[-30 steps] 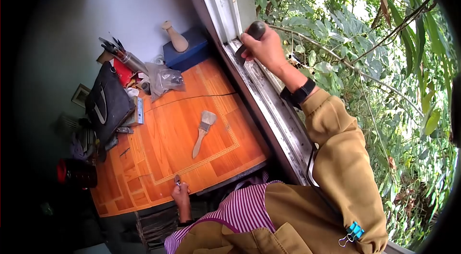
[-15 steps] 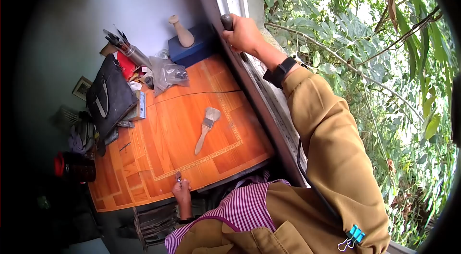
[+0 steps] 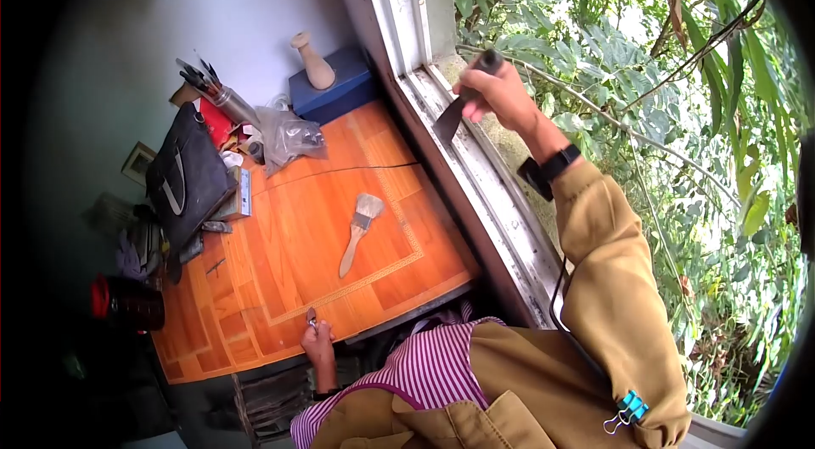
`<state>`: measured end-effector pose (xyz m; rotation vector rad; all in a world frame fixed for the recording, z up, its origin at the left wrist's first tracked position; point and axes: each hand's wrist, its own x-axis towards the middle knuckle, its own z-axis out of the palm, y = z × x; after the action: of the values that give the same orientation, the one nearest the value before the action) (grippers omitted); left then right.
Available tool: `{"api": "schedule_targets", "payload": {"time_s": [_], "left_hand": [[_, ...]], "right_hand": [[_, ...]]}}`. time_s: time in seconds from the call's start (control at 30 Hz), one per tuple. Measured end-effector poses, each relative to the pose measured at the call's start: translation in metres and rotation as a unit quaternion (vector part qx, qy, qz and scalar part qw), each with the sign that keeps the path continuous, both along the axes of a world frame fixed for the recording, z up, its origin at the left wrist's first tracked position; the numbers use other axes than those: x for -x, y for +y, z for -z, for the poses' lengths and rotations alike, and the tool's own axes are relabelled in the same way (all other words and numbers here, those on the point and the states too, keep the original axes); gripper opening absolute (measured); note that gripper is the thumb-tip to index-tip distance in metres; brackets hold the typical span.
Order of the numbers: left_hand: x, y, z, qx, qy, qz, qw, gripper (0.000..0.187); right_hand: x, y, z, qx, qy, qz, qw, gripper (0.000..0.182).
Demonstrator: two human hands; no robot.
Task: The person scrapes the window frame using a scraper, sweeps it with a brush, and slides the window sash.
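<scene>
My right hand [image 3: 499,94] grips the dark handle of a putty knife [image 3: 448,120] over the white window track [image 3: 501,199]. Its flat blade points down and left, with the tip right at the rails. At the table's near edge, my left hand [image 3: 320,345] is closed around a small tool with a shiny metal end [image 3: 311,317]; the rest of it is hidden in the fist. Between the two hands, a flat paintbrush [image 3: 360,232] with a wooden handle lies on the wooden table [image 3: 297,237].
On the table's far side are a blue box [image 3: 340,92] bearing a pale wooden vase shape [image 3: 315,63], a clear plastic bag [image 3: 293,137], a metal cup of brushes [image 3: 231,105] and a black bag [image 3: 191,182]. A red-lidded jar [image 3: 127,303] stands left. Leaves [image 3: 611,92] fill the window opening.
My right hand has moved right and slightly down from the window frame's inner edge to over the track, bringing the putty knife's blade into sight. My left hand has stayed nearly still.
</scene>
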<state>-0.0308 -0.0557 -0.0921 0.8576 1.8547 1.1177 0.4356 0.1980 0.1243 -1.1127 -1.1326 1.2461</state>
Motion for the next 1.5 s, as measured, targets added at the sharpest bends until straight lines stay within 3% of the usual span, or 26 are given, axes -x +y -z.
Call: {"api": "schedule_targets", "payload": {"time_s": [0.1,0.27,0.4,0.47,0.53,0.63,0.7,0.73,0.8,0.83,1.13,1.23,1.4,1.5], "left_hand": [[0.000,0.001,-0.001,0.013,0.003,-0.002,1.000,0.022],[-0.003,0.001,-0.004,-0.011,0.035,0.020,0.999,0.027],[-0.003,0.000,-0.002,-0.014,0.025,0.011,1.000,0.025],[-0.001,-0.001,0.000,-0.018,0.026,0.008,0.999,0.025],[0.000,0.000,-0.002,0.015,0.015,0.004,1.000,0.025],[0.001,0.000,-0.002,0.008,0.002,0.003,1.000,0.025],[0.001,-0.001,0.000,0.000,-0.001,0.001,1.000,0.024],[0.001,-0.001,0.001,-0.007,-0.005,0.000,1.000,0.024],[0.001,-0.001,0.007,-0.016,0.009,-0.003,1.000,0.023],[0.002,-0.001,0.009,-0.028,0.027,-0.005,0.999,0.023],[0.000,0.001,-0.002,0.019,0.014,-0.002,1.000,0.024],[0.002,0.002,0.004,-0.011,0.042,0.009,0.999,0.024],[0.003,0.003,0.003,0.006,0.035,0.006,0.999,0.023],[0.000,0.002,0.001,0.004,0.032,0.001,0.999,0.023]], "right_hand": [[0.003,-0.026,0.007,0.002,0.062,0.075,0.995,0.017],[0.020,-0.046,-0.008,-0.036,0.006,0.102,0.994,0.013],[0.038,-0.057,-0.028,-0.045,-0.143,0.086,0.985,0.016],[0.045,-0.047,-0.016,-0.174,-0.295,0.072,0.937,0.018],[0.058,-0.052,-0.027,-0.214,-0.399,0.081,0.888,0.020],[0.060,-0.036,-0.020,-0.254,-0.416,0.077,0.870,0.021],[0.056,-0.034,-0.024,-0.136,-0.301,0.034,0.943,0.020],[0.054,-0.036,-0.028,-0.135,-0.302,0.034,0.943,0.020],[0.050,-0.044,-0.036,-0.003,-0.168,0.027,0.985,0.020],[0.047,-0.044,-0.033,0.010,-0.135,0.038,0.990,0.019],[0.008,-0.038,-0.002,0.024,-0.011,0.060,0.998,0.014],[-0.001,-0.041,0.005,0.042,0.096,0.076,0.992,0.012],[-0.003,-0.048,0.006,0.045,0.122,0.079,0.988,0.012],[-0.005,-0.052,0.009,0.040,0.133,0.094,0.986,0.021]]}}
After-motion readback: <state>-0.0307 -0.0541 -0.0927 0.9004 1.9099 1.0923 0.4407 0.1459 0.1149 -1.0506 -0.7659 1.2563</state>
